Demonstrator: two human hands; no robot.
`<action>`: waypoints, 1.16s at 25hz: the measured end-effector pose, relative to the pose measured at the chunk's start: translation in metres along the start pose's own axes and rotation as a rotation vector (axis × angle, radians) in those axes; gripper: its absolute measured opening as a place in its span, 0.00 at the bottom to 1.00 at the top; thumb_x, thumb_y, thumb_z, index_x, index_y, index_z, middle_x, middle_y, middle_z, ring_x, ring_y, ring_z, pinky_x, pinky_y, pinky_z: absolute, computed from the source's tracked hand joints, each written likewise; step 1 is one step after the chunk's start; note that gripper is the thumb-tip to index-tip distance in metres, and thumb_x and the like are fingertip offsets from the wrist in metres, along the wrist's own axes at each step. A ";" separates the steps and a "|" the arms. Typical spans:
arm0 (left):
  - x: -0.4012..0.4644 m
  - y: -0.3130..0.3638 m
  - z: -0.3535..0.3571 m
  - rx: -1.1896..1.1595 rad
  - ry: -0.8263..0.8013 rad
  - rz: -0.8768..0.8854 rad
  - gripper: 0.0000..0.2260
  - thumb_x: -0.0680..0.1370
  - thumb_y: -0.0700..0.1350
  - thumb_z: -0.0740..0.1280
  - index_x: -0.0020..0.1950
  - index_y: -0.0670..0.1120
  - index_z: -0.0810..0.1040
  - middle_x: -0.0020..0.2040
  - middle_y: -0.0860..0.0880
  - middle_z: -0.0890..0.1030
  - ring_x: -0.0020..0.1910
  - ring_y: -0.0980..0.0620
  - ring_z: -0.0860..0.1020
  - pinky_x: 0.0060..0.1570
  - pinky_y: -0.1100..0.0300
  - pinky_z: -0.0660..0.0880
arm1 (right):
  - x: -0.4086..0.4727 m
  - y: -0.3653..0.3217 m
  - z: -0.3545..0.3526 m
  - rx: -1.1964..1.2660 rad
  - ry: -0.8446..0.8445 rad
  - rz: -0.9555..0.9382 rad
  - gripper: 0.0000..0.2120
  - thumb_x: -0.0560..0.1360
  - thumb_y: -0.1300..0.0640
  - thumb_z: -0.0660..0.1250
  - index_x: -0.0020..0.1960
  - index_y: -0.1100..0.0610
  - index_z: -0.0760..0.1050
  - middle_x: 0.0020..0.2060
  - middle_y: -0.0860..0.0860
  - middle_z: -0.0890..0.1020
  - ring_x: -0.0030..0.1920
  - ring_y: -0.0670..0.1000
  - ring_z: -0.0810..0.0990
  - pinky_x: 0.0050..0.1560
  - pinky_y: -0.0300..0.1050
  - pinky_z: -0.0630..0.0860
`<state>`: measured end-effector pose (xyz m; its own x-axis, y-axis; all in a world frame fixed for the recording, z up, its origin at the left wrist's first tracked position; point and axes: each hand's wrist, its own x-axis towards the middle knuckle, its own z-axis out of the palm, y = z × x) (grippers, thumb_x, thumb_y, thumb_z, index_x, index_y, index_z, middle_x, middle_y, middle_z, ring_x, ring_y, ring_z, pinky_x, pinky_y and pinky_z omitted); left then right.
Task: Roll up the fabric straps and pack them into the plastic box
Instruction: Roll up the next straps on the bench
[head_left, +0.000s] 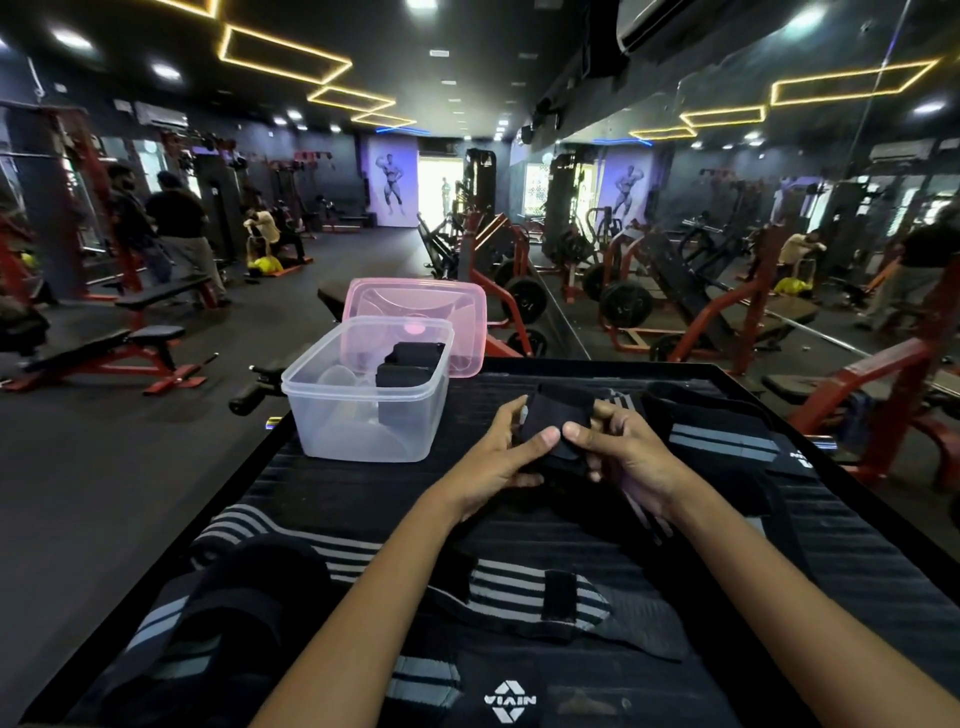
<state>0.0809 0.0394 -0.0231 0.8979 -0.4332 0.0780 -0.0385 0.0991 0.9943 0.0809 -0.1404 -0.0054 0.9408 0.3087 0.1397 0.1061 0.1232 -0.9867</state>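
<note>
Head view. Left hand (501, 457) curled round the near-left side of a black fabric strap (558, 423), thumb pressed on top, fingers tucked beneath. Right hand (621, 454) gripping the same strap from the right, thumb on top beside the left thumb, fingers bent round the far edge. Strap bunched between both hands, held just above the black ribbed mat (857, 545), roughly at its middle.

Left of the hands, at the far-left corner of the mat: clear plastic box (363, 410), open, upright. Inside, against its far right wall, two dark rolled straps (410, 361) side by side; remainder of the floor bare but for moulded shapes seen through the plastic. Pink translucent lid (457, 306) standing tilted behind the box, leaning away, touching its back rim.

Loose on the mat: striped grey-and-black strap (722, 441) just right of the right hand, another striped strap (498, 587) lying under the forearms, more dark wraps (234, 613) piled near left, one with a white logo (509, 701) at the near edge.
</note>
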 end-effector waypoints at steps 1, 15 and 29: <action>0.000 0.003 -0.003 0.069 0.076 -0.010 0.29 0.77 0.52 0.67 0.74 0.52 0.57 0.64 0.49 0.75 0.62 0.51 0.76 0.63 0.49 0.74 | 0.008 -0.002 0.004 -0.038 0.060 0.000 0.24 0.67 0.58 0.76 0.60 0.63 0.75 0.37 0.53 0.79 0.27 0.45 0.70 0.24 0.36 0.68; -0.006 -0.004 -0.008 1.440 0.258 -0.265 0.18 0.80 0.51 0.60 0.65 0.40 0.68 0.64 0.40 0.72 0.64 0.41 0.72 0.58 0.49 0.71 | 0.132 0.018 0.081 -1.300 0.479 0.121 0.31 0.71 0.40 0.70 0.62 0.60 0.64 0.58 0.59 0.77 0.59 0.61 0.78 0.52 0.52 0.75; -0.005 -0.005 -0.004 1.536 0.209 -0.286 0.19 0.80 0.48 0.60 0.67 0.39 0.66 0.65 0.39 0.70 0.64 0.40 0.70 0.58 0.50 0.71 | 0.157 0.029 0.082 -1.303 0.263 0.155 0.41 0.62 0.32 0.72 0.63 0.57 0.64 0.56 0.57 0.78 0.49 0.60 0.83 0.49 0.55 0.81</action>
<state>0.0781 0.0445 -0.0285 0.9903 -0.1386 0.0003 -0.1379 -0.9849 0.1049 0.2050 -0.0117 -0.0050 0.9890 0.0300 0.1447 0.0822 -0.9254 -0.3699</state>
